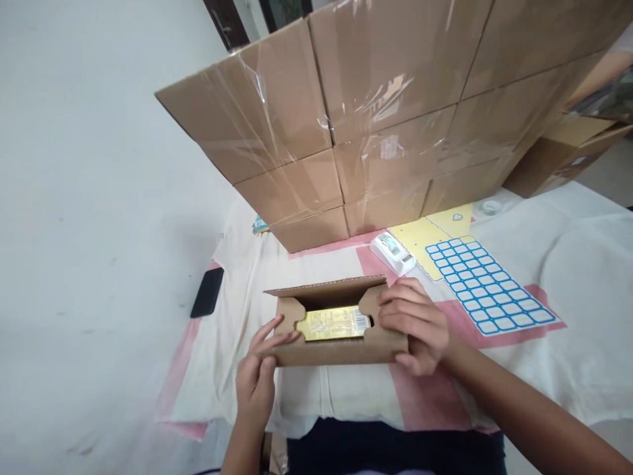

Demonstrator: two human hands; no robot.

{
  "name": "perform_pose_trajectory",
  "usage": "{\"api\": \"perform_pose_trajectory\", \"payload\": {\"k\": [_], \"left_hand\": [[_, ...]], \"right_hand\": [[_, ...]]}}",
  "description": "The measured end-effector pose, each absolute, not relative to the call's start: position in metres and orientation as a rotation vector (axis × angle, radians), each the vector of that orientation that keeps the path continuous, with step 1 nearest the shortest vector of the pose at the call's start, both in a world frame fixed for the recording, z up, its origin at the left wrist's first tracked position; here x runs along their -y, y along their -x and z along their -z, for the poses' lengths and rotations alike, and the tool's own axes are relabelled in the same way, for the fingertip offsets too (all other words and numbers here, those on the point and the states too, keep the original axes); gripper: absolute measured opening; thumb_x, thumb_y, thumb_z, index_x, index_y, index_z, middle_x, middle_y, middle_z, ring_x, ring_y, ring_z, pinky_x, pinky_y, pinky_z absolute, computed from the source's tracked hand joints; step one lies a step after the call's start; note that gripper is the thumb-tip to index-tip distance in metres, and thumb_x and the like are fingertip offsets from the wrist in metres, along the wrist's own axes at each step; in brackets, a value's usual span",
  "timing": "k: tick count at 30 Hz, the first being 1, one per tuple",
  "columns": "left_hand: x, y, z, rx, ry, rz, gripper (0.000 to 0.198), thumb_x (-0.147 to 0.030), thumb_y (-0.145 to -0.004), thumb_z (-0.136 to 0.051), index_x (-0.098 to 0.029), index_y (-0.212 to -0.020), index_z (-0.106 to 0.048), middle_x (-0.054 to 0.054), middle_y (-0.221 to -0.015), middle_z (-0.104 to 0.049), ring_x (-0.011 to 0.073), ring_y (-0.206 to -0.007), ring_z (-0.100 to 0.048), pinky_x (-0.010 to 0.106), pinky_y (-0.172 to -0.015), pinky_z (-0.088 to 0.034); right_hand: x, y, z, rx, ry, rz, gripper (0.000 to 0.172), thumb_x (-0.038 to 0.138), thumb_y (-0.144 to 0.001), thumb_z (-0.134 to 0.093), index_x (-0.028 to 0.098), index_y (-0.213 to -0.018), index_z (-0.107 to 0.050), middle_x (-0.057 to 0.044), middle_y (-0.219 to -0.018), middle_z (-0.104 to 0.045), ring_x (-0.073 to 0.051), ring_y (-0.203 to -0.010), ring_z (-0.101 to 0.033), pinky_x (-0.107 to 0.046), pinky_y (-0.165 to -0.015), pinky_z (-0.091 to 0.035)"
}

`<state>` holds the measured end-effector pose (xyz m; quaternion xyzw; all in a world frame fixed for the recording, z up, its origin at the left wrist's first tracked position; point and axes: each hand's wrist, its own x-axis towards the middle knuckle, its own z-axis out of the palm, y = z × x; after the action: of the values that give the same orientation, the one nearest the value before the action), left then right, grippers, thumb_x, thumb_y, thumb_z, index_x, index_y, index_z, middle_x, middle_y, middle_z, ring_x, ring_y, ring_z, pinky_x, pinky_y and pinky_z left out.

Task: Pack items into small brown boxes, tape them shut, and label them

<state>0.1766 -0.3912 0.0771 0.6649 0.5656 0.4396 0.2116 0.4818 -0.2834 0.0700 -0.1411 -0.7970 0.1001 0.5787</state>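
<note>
Centre of frame, low: a small cardboard box (341, 353) is sitting on the cloth-covered table (544, 369), lid flap standing open toward the top of the frame. A gold packet (333, 323) is lying flat inside and showing through the gap between the two side flaps.

Left hand (257, 373), lower centre-left: fingers are lying across the box's left side flap and the thumb is pressing the front wall, so the hand is clasping that left end.

Right hand (415, 323), just right of centre: fingers are curling over the right side flap and wrapping the right end, clamping it firmly.

Upper half of frame: a stack of large cartons (386, 112) wrapped in clear film is filling the view behind the box.

Right of centre: a sheet of blue-bordered labels (489, 284) is lying flat on the cloth, with a yellow sheet (420, 244) beside it. A white device (393, 253) is resting just above the right hand, close to the open lid.

Left of centre: a black phone (208, 291) is lying at the cloth's edge, well apart from the box.
</note>
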Motion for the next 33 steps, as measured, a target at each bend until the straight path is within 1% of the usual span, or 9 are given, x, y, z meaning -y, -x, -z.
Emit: {"api": "perform_pose_trajectory", "payload": {"k": [2, 4, 7, 9, 16, 20, 23, 29, 33], "left_hand": [[0.385, -0.187, -0.079, -1.730, -1.666, -1.274, 0.039, -0.035, -0.102, -0.046, -0.030, -0.141, -0.049, 0.010, -0.139, -0.063, 0.0264, -0.138, -0.054, 0.054, -0.114, -0.045], [0.379, -0.193, -0.084, -1.802, -1.635, -1.277, 0.057, -0.033, -0.100, -0.050, -0.033, -0.153, -0.030, 0.012, -0.160, -0.041, 0.0263, -0.146, -0.043, 0.051, -0.115, -0.044], [0.373, -0.194, -0.094, -1.827, -1.866, -1.176, 0.068, -0.030, -0.099, -0.051, -0.037, -0.158, -0.019, 0.009, -0.170, -0.017, 0.0285, -0.156, -0.021, 0.054, -0.121, -0.035], [0.371, -0.191, -0.101, -1.884, -2.002, -1.115, 0.071, -0.029, -0.096, -0.053, -0.036, -0.159, -0.019, 0.011, -0.165, -0.026, 0.0301, -0.154, -0.025, 0.058, -0.122, -0.032], [0.367, -0.174, -0.106, -1.918, -2.254, -1.036, 0.066, -0.026, -0.092, -0.059, -0.033, -0.153, -0.034, 0.011, -0.133, -0.051, 0.0304, -0.130, -0.048, 0.054, -0.106, -0.044], [0.368, -0.179, -0.104, -1.779, -2.521, -0.856, 0.045, -0.016, -0.094, -0.050, -0.038, -0.133, -0.057, 0.007, -0.124, -0.059, 0.0267, -0.119, -0.053, 0.053, -0.105, -0.037], [0.371, -0.195, -0.106, -1.909, -2.623, -0.756, 0.043, -0.026, -0.092, -0.057, -0.035, -0.135, -0.059, 0.009, -0.118, -0.063, 0.0285, -0.111, -0.057, 0.060, -0.111, -0.027], [0.366, -0.211, -0.105, -1.830, -2.716, -0.612, 0.059, -0.046, -0.088, -0.067, -0.031, -0.143, -0.052, 0.014, -0.144, -0.053, 0.0363, -0.131, -0.050, 0.060, -0.112, -0.032], [0.363, -0.208, -0.101, -1.794, -2.694, -0.614, 0.061, -0.049, -0.089, -0.066, -0.031, -0.145, -0.048, 0.012, -0.157, -0.045, 0.0365, -0.146, -0.038, 0.058, -0.111, -0.039]], "right_hand": [[0.280, -0.482, -0.069, 1.775, 0.486, -0.291, 0.050, 0.044, -0.083, -0.059, 0.021, -0.126, -0.059, -0.012, -0.103, -0.063, -0.036, -0.108, -0.058, -0.056, -0.092, -0.045], [0.276, -0.482, -0.066, 1.726, 0.632, -0.379, 0.069, 0.043, -0.081, -0.061, 0.021, -0.144, -0.045, -0.016, -0.130, -0.053, -0.039, -0.129, -0.046, -0.062, -0.106, -0.038], [0.272, -0.484, -0.062, 1.793, 0.614, -0.557, 0.075, 0.034, -0.085, -0.059, 0.023, -0.153, -0.030, -0.013, -0.122, -0.058, -0.036, -0.127, -0.049, -0.063, -0.111, -0.035], [0.273, -0.483, -0.060, 1.799, 0.520, -0.590, 0.068, 0.031, -0.086, -0.057, 0.024, -0.150, -0.034, -0.010, -0.108, -0.060, -0.033, -0.118, -0.054, -0.060, -0.107, -0.040], [0.275, -0.482, -0.064, 1.837, 0.599, -0.475, 0.082, 0.049, -0.087, -0.056, 0.021, -0.157, -0.025, -0.019, -0.149, -0.037, -0.038, -0.141, -0.035, -0.060, -0.113, -0.034], [0.273, -0.486, -0.074, 1.961, 0.520, -0.426, 0.056, 0.041, -0.089, -0.052, 0.024, -0.141, -0.047, -0.012, -0.122, -0.064, -0.034, -0.127, -0.054, -0.057, -0.104, -0.038], [0.276, -0.486, -0.080, 1.994, 0.518, -0.360, 0.041, 0.038, -0.088, -0.052, 0.023, -0.126, -0.058, -0.009, -0.103, -0.071, -0.033, -0.118, -0.061, -0.056, -0.100, -0.038], [0.256, -0.507, -0.081, 1.681, 0.737, -0.600, 0.027, 0.039, -0.094, -0.049, 0.022, -0.103, -0.069, -0.008, -0.102, -0.073, -0.028, -0.107, -0.065, -0.048, -0.098, -0.044], [0.207, -0.539, -0.080, 1.251, 1.487, -0.968, 0.024, 0.032, -0.086, -0.051, 0.018, -0.088, -0.070, -0.007, -0.100, -0.069, -0.018, -0.083, -0.062, -0.029, -0.072, -0.047]]}}
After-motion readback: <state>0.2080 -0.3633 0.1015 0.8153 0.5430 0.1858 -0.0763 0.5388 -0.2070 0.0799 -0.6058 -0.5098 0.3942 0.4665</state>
